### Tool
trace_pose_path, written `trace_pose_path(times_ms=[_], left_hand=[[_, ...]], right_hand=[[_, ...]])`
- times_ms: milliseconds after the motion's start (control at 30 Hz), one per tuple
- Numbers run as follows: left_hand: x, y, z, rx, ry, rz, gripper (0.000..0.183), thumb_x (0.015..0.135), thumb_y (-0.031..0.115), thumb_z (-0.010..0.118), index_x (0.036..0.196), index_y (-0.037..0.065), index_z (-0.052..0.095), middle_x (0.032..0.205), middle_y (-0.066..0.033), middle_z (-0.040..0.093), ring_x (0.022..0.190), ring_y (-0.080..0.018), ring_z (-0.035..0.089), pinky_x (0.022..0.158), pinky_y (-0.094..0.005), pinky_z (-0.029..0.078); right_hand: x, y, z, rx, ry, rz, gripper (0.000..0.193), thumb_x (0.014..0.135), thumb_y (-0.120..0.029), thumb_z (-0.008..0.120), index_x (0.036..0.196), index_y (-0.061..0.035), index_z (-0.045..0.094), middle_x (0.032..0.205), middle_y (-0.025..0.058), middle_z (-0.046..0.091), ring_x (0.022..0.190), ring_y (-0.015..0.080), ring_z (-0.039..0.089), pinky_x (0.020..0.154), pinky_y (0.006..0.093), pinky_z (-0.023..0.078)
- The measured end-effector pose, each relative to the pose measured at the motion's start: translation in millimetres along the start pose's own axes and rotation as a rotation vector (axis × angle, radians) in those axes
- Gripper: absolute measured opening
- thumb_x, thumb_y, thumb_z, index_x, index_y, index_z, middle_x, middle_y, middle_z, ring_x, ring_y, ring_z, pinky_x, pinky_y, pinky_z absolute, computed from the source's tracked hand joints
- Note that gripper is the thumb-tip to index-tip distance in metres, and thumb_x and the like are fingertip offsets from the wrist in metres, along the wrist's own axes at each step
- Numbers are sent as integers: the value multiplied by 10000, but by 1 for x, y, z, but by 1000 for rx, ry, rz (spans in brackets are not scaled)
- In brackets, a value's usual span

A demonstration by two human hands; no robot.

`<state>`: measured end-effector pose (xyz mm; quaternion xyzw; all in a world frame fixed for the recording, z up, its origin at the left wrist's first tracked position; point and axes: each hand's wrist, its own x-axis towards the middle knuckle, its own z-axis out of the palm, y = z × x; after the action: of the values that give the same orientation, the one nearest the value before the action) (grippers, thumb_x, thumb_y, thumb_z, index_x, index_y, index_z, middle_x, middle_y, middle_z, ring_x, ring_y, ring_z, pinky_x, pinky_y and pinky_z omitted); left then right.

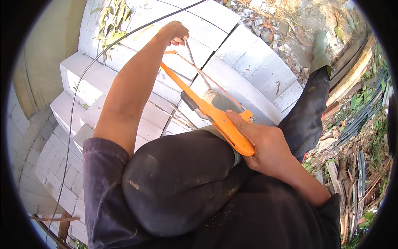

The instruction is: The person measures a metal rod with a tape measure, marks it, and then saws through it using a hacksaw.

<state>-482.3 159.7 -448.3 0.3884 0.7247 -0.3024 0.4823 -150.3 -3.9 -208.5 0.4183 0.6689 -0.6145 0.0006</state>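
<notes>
My right hand (pixel 267 147) is wrapped round the handle end of an orange hacksaw (pixel 228 126), in front of my bent knee. Its frame slants up and left, and its thin blade runs alongside. Farther off, my left hand (pixel 177 33) is closed on the upper end of a thin, greyish rod (pixel 190 52). The rod slopes down past the blade toward a dusty boot (pixel 217 101); its lower end is hidden. A dark grey piece (pixel 190 100) shows against the saw frame; what it belongs to is unclear.
Stacked white blocks (pixel 248 56) lie beneath and step down at left. A black cable (pixel 78 85) crosses them. My other leg, in a green boot (pixel 321 52), stands on rubble at right. Planks (pixel 350 76), dark rods (pixel 360 114) and leaves lie beyond. A wall (pixel 52 50) rises at left.
</notes>
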Motion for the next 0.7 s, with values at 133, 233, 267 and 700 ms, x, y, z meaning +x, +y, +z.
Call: trace_pose_path(times_ms=[133, 233, 267, 700], left_hand=[[2, -11, 12, -223, -86, 104, 170, 957, 212, 656, 943, 56, 721, 941, -52, 789, 807, -150, 702, 670, -350, 518], [-1, 13, 22, -484, -148, 196, 188, 983, 203, 670, 877, 60, 729, 991, -52, 796, 838, -109, 716, 656, -288, 521], [1, 23, 22, -414, -191, 211, 199, 965, 194, 685, 834, 50, 728, 956, -53, 790, 817, -109, 716, 645, -271, 528], [-83, -22, -39, -1406, 506, 795, 154, 946, 138, 618, 971, -5, 670, 892, -107, 708, 835, -216, 704, 778, -373, 592]], right_hand=[[4, -8, -6, 126, 25, 57, 703, 792, 27, 651, 1482, -33, 532, 929, 218, 701, 730, 379, 684, 713, 365, 549], [19, -42, -17, 184, 21, 103, 689, 788, 45, 609, 1471, 12, 524, 921, 249, 688, 707, 366, 679, 702, 334, 531], [24, -43, -19, 164, 14, 107, 689, 788, 45, 609, 1471, 12, 524, 921, 249, 688, 707, 366, 679, 702, 334, 531], [18, -5, -44, -74, 40, 86, 608, 835, 29, 616, 1442, 18, 565, 947, 246, 720, 744, 295, 733, 725, 314, 550]])
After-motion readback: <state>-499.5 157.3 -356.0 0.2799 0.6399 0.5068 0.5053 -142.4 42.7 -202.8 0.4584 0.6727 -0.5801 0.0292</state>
